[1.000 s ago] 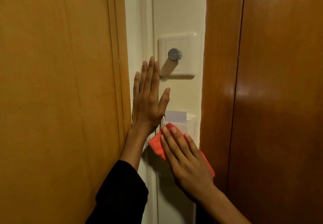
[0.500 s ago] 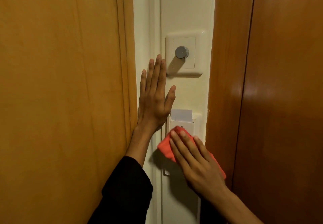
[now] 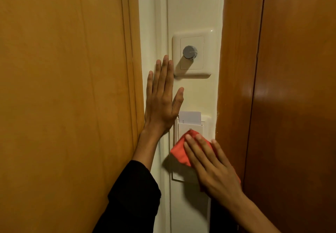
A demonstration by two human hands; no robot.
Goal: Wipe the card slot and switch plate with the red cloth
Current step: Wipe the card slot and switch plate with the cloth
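Note:
On a narrow cream wall strip a white switch plate [image 3: 207, 65] with a grey round knob [image 3: 190, 52] sits above a white card slot [image 3: 190, 128] holding a white card [image 3: 190, 117]. My right hand [image 3: 212, 165] presses the red cloth [image 3: 180, 151] flat against the lower front of the card slot, covering most of it. My left hand [image 3: 161, 98] lies flat on the wall, fingers spread, just left of the slot and below-left of the switch plate, holding nothing.
A light wooden panel [image 3: 69, 96] fills the left side and a darker reddish wooden door or frame [image 3: 276, 87] closes in the right. The wall strip between them is narrow. A black sleeve [image 3: 132, 198] covers my left forearm.
My right hand and the red cloth have slid down a little on the card slot, uncovering its upper front. The left hand stays pressed on the wall.

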